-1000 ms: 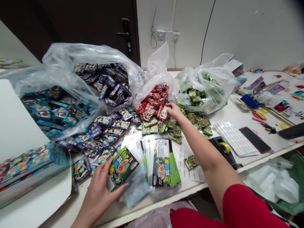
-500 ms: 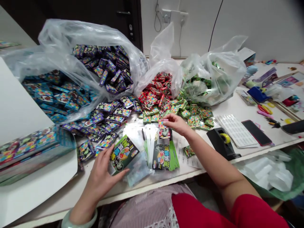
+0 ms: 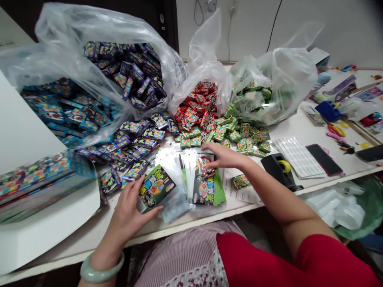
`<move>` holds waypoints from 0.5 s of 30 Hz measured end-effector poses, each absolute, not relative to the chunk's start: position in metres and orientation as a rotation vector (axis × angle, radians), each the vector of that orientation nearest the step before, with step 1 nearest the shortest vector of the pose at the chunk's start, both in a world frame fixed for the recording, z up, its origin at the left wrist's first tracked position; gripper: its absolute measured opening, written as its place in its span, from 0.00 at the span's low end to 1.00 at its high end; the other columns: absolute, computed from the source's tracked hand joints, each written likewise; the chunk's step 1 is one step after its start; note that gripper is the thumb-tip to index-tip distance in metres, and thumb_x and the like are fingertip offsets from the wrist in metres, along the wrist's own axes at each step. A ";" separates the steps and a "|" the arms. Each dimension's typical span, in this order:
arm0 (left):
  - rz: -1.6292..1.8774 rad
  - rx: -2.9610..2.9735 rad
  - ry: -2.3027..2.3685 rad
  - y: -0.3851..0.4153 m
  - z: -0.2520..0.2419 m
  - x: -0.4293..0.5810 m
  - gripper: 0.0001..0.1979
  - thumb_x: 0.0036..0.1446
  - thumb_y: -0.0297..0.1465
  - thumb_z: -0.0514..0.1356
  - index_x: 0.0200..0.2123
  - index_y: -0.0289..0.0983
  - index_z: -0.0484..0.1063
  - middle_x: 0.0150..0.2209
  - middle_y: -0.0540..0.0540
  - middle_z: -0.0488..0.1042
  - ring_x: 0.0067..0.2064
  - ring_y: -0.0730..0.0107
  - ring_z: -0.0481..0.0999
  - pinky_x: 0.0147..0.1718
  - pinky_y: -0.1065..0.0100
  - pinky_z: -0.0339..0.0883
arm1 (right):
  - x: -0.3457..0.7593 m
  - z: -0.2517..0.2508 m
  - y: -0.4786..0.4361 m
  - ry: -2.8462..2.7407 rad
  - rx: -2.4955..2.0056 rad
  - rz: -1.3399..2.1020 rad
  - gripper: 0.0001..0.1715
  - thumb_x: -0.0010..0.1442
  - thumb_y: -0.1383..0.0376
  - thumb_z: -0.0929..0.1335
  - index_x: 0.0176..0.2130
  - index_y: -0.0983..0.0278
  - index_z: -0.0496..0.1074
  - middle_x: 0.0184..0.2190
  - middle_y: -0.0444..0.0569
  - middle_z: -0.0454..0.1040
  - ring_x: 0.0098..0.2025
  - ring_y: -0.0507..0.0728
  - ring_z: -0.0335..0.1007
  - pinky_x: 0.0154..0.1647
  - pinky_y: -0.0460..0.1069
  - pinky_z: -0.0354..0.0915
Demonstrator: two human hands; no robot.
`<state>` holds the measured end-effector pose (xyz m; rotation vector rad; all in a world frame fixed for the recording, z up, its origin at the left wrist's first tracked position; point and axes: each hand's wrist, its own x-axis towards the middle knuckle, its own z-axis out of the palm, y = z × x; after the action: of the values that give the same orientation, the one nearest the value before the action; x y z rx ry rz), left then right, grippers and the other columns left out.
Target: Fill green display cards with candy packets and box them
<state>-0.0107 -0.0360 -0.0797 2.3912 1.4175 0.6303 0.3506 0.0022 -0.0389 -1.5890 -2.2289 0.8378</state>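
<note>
Writing: a green printed card [image 3: 155, 188] carries large Chinese lettering, too blurred to read.
Left hand [image 3: 128, 215]: spread, fingers against the card's lower edge; a pale jade bangle [image 3: 101, 272] circles the wrist.
Right hand [image 3: 224, 156]: fingers extended, touching a small red-and-green foil packet [image 3: 206, 166] right of the card; cannot tell whether they pinch it.
Surface: white laminate [image 3: 295, 133], with a black tape dispenser [image 3: 277, 167] right of the card.
Room: a white wall [image 3: 344, 32] beyond the card.
Piles: red foil packets [image 3: 194, 111] spill from a clear plastic bag [image 3: 206, 48] behind the card; purple foil packets [image 3: 134, 139] lie behind it to the left.

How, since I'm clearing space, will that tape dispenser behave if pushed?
The black tape dispenser probably slides rather than tips, given its low, broad base. It looks solid, likely heavy for its size. Its yellow tape roll may spin.
</note>
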 end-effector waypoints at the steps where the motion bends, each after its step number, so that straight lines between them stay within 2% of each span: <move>1: 0.622 2.389 1.408 -0.036 -0.081 -0.012 0.46 0.49 0.52 0.62 0.66 0.43 0.48 0.55 0.38 0.62 0.56 0.46 0.66 0.55 0.47 0.63 | 0.356 -0.042 -0.002 -2.348 -1.544 0.832 0.41 0.46 0.59 0.77 0.56 0.63 0.64 0.60 0.59 0.62 0.61 0.66 0.58 0.59 0.62 0.57; 2: 0.614 2.389 1.388 -0.036 -0.082 -0.012 0.46 0.49 0.52 0.62 0.66 0.43 0.48 0.56 0.38 0.62 0.57 0.46 0.66 0.55 0.46 0.62 | 0.360 -0.044 -0.007 -2.443 -1.510 0.814 0.44 0.43 0.62 0.78 0.57 0.63 0.64 0.61 0.59 0.60 0.63 0.68 0.53 0.62 0.64 0.52; 4: 0.605 2.397 1.342 -0.036 -0.083 -0.009 0.46 0.49 0.51 0.63 0.66 0.43 0.48 0.56 0.38 0.61 0.58 0.46 0.64 0.56 0.45 0.61 | 0.361 -0.045 -0.014 -2.499 -1.463 0.754 0.43 0.44 0.65 0.76 0.58 0.63 0.63 0.61 0.59 0.61 0.64 0.68 0.52 0.62 0.65 0.50; 7: 0.578 2.413 1.296 -0.036 -0.080 -0.003 0.45 0.49 0.48 0.64 0.66 0.43 0.48 0.56 0.38 0.61 0.59 0.46 0.63 0.57 0.46 0.61 | 0.349 -0.031 -0.021 -2.361 -1.312 0.670 0.41 0.48 0.67 0.73 0.59 0.64 0.61 0.58 0.58 0.64 0.61 0.64 0.57 0.61 0.62 0.54; 11: 0.558 2.440 1.254 -0.038 -0.068 0.004 0.45 0.50 0.44 0.65 0.66 0.44 0.46 0.56 0.38 0.60 0.58 0.48 0.63 0.57 0.47 0.60 | 0.325 -0.001 -0.023 -2.404 -1.081 0.598 0.43 0.51 0.67 0.72 0.63 0.58 0.57 0.61 0.54 0.60 0.62 0.64 0.53 0.62 0.62 0.54; 15: 0.554 2.477 1.212 -0.039 -0.062 0.006 0.46 0.50 0.42 0.66 0.66 0.45 0.45 0.56 0.39 0.61 0.58 0.49 0.63 0.57 0.48 0.60 | 0.305 0.012 -0.022 -2.669 -1.048 0.552 0.40 0.49 0.66 0.74 0.60 0.61 0.63 0.59 0.58 0.62 0.58 0.68 0.58 0.57 0.63 0.59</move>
<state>0.0060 -0.0394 -0.0619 2.4775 1.2124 0.5536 0.3052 -0.0224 0.0122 -1.0481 -2.6694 0.5522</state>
